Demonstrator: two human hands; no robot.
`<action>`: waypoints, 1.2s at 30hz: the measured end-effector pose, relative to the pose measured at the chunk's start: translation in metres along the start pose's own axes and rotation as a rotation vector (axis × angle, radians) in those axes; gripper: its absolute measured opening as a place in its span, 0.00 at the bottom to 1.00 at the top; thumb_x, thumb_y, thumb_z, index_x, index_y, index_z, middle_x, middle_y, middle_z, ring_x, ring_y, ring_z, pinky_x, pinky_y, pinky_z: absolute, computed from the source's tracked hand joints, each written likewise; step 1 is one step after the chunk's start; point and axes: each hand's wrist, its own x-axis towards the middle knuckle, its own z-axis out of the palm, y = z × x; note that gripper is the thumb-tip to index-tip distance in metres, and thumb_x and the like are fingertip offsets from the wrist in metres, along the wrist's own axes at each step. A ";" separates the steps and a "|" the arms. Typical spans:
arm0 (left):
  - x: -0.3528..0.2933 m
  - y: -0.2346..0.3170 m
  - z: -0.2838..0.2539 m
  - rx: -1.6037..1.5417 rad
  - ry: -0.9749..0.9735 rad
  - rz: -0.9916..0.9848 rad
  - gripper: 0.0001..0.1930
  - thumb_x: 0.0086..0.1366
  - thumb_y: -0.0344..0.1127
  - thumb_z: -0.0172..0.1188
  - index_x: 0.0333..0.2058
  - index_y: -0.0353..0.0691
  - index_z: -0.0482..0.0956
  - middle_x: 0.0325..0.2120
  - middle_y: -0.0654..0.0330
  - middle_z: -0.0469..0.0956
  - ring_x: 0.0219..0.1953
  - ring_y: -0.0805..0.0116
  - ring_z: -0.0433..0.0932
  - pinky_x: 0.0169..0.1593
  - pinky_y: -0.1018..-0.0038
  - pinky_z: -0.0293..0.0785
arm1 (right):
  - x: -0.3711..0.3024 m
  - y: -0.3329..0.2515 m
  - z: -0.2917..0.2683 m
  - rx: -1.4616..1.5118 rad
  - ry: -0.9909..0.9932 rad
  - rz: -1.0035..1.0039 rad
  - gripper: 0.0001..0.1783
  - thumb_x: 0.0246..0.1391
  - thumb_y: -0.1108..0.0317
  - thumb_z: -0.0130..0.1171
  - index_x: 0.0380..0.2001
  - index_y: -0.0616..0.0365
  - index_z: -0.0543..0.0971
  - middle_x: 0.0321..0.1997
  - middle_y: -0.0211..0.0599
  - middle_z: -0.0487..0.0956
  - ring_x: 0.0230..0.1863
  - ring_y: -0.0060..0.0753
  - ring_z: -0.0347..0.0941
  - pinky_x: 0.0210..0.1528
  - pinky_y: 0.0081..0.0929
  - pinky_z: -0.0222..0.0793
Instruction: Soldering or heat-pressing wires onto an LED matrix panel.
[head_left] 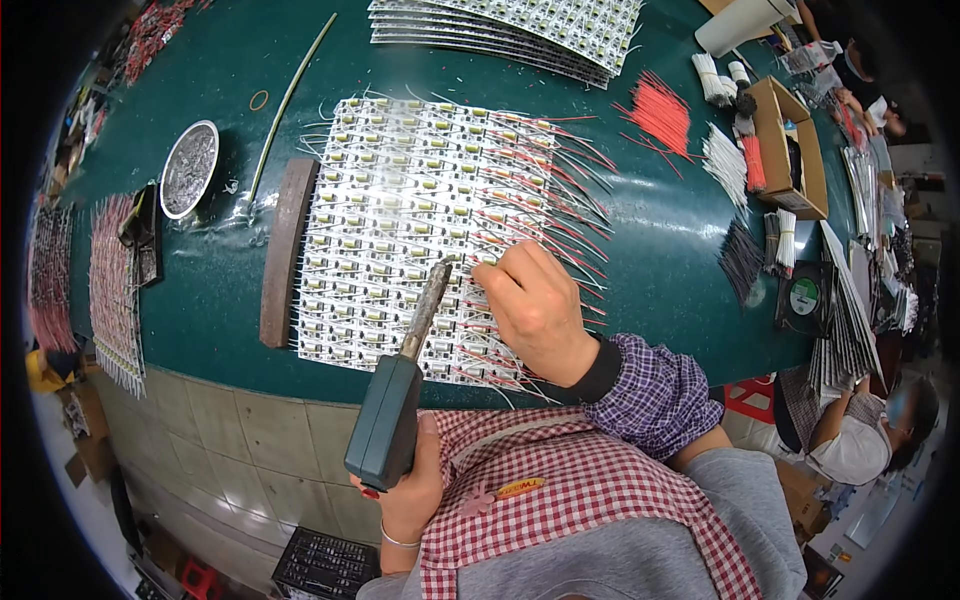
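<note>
A soldering iron (395, 390) with a dark green handle and worn metal tip is gripped in my left hand (410, 490); its tip reaches onto a panel of white LED strips (400, 210) lying on the green table (220, 290). My right hand (535, 310) rests on the panel's right part, fingers pinched on a thin red wire next to the iron's tip. Many red and white wires stick out from the strips' right ends.
A brown wooden bar (285, 250) lies along the panel's left edge. A round tin of solder scraps (188, 168) sits at left. More strip panels (510, 35) lie at the back. Red wire bundles (662, 112), white wire bundles (727, 160) and a cardboard box (790, 150) stand at right. Another person (860, 430) sits at lower right.
</note>
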 end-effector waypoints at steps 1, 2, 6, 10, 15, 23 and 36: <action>0.000 0.001 0.000 0.009 0.005 0.030 0.09 0.61 0.28 0.71 0.36 0.29 0.84 0.29 0.56 0.84 0.26 0.71 0.80 0.30 0.73 0.75 | 0.000 0.000 0.000 0.002 0.002 0.001 0.11 0.45 0.79 0.59 0.36 0.62 0.79 0.32 0.37 0.70 0.37 0.40 0.70 0.36 0.35 0.67; 0.001 0.002 0.000 0.017 0.010 0.061 0.09 0.61 0.28 0.71 0.37 0.28 0.84 0.29 0.56 0.84 0.26 0.70 0.80 0.31 0.73 0.75 | 0.000 0.000 0.000 0.004 0.004 0.001 0.11 0.45 0.79 0.59 0.36 0.62 0.79 0.32 0.37 0.70 0.37 0.39 0.70 0.36 0.35 0.67; -0.001 0.005 -0.001 0.011 0.002 0.037 0.09 0.61 0.28 0.71 0.38 0.28 0.85 0.30 0.55 0.85 0.27 0.70 0.81 0.31 0.73 0.76 | -0.002 0.000 0.003 0.031 0.033 0.024 0.11 0.45 0.79 0.59 0.36 0.62 0.79 0.33 0.37 0.70 0.37 0.40 0.69 0.37 0.34 0.67; 0.000 0.007 -0.001 0.045 0.015 0.131 0.10 0.61 0.28 0.71 0.38 0.28 0.85 0.30 0.55 0.85 0.28 0.70 0.82 0.32 0.73 0.77 | 0.000 -0.002 -0.003 0.018 0.119 -0.027 0.12 0.44 0.78 0.61 0.36 0.62 0.80 0.32 0.36 0.71 0.37 0.41 0.70 0.39 0.35 0.66; -0.006 0.002 -0.006 0.005 0.015 -0.018 0.11 0.60 0.30 0.72 0.38 0.28 0.85 0.30 0.55 0.85 0.28 0.69 0.82 0.33 0.72 0.77 | -0.007 -0.009 -0.005 0.032 0.122 -0.089 0.11 0.45 0.77 0.62 0.36 0.63 0.80 0.31 0.36 0.72 0.38 0.40 0.71 0.39 0.36 0.65; -0.007 0.001 -0.008 0.082 -0.009 0.093 0.10 0.60 0.30 0.73 0.36 0.29 0.85 0.28 0.55 0.84 0.26 0.69 0.81 0.31 0.72 0.75 | -0.013 -0.008 0.000 0.061 0.026 -0.047 0.10 0.46 0.78 0.63 0.36 0.62 0.80 0.31 0.36 0.71 0.37 0.39 0.71 0.37 0.35 0.65; -0.004 0.005 -0.007 0.078 -0.114 0.100 0.07 0.59 0.23 0.70 0.34 0.30 0.81 0.28 0.61 0.77 0.26 0.74 0.75 0.30 0.76 0.71 | -0.012 -0.010 0.000 0.053 0.015 -0.031 0.10 0.45 0.78 0.62 0.34 0.61 0.80 0.31 0.36 0.71 0.37 0.39 0.70 0.36 0.35 0.66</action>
